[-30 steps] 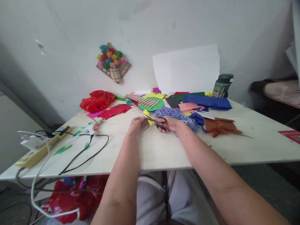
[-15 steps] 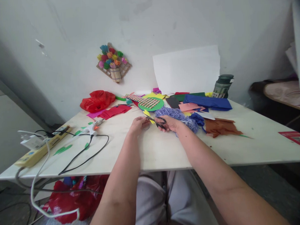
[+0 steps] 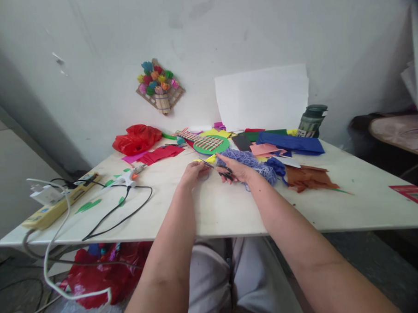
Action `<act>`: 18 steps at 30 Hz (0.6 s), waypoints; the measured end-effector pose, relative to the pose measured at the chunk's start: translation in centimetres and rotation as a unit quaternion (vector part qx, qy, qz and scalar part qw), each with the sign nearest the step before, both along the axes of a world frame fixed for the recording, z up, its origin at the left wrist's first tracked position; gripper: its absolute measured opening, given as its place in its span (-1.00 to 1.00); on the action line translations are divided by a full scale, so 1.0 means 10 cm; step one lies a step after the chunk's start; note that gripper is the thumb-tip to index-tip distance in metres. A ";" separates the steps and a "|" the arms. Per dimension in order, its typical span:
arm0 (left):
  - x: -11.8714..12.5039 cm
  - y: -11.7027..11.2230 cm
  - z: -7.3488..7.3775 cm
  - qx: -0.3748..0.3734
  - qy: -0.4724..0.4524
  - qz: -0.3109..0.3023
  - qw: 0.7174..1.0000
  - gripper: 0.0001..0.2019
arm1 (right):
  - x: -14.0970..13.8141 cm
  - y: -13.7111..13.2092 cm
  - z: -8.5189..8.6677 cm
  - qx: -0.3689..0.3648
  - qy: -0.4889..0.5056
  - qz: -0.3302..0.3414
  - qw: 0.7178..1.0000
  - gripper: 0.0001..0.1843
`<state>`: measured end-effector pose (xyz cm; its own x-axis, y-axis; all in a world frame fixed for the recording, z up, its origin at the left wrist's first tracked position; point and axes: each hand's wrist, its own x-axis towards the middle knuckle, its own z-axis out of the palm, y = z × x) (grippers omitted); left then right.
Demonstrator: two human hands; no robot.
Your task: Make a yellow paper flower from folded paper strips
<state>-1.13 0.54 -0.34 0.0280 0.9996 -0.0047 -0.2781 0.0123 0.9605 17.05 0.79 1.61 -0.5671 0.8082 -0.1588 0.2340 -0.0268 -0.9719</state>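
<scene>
the right hand (image 3: 236, 170) is clamped around the black handles of the scissors (image 3: 223, 172), which sit low over the middle of the white table (image 3: 232, 211), blades pointing left and far towards a yellow paper scrap (image 3: 211, 159). the left hand (image 3: 193, 172) is just left of the blade tips with its fingers curled inward, though i cannot tell whether it pinches anything. a purple mesh heap (image 3: 252, 161) lies just right of the right hand, a green disc with woven strips (image 3: 211, 144) lies farther back, and a glue gun (image 3: 131, 176) rests well to the left.
</scene>
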 end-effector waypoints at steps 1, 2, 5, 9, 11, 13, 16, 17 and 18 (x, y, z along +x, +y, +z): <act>0.00 0.00 0.00 0.001 0.001 0.001 1.000 -0.84 | 0.00 0.00 0.00 0.016 0.000 0.002 1.000 -0.23; 0.00 0.01 0.00 0.002 0.003 0.000 1.000 -0.84 | 0.00 0.00 -0.01 0.036 -0.001 0.007 0.999 -0.18; -0.01 0.01 -0.01 -0.003 0.013 -0.002 1.000 -0.85 | 0.00 0.00 -0.01 0.069 -0.011 0.025 0.997 -0.17; -0.01 0.02 -0.02 -0.014 0.036 -0.012 0.999 -0.85 | -0.01 -0.03 0.02 0.094 -0.031 0.047 0.994 -0.21; -0.01 0.02 -0.02 -0.015 0.049 -0.019 0.998 -0.83 | 0.00 -0.05 0.04 0.099 -0.038 0.052 0.993 -0.23; -0.02 0.02 -0.03 -0.010 0.055 -0.026 0.998 -0.81 | 0.01 -0.06 0.05 0.099 -0.042 0.055 0.993 -0.24; -0.02 0.02 -0.03 0.010 0.048 -0.028 0.998 -0.79 | 0.02 -0.05 0.06 0.096 -0.034 0.056 0.993 -0.27; -0.02 0.01 -0.03 0.015 0.046 -0.026 0.998 -0.79 | 0.03 -0.05 0.05 0.093 -0.028 0.055 0.994 -0.30; -0.02 0.01 -0.02 0.019 0.046 -0.023 0.999 -0.79 | 0.03 -0.04 0.05 0.088 -0.023 0.053 0.994 -0.34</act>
<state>-1.37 0.66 -0.57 0.0752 0.9967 0.0290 -0.1893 -0.0143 0.9818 17.34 0.38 2.09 -0.6463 0.7616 -0.0484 0.2707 0.1695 -0.9476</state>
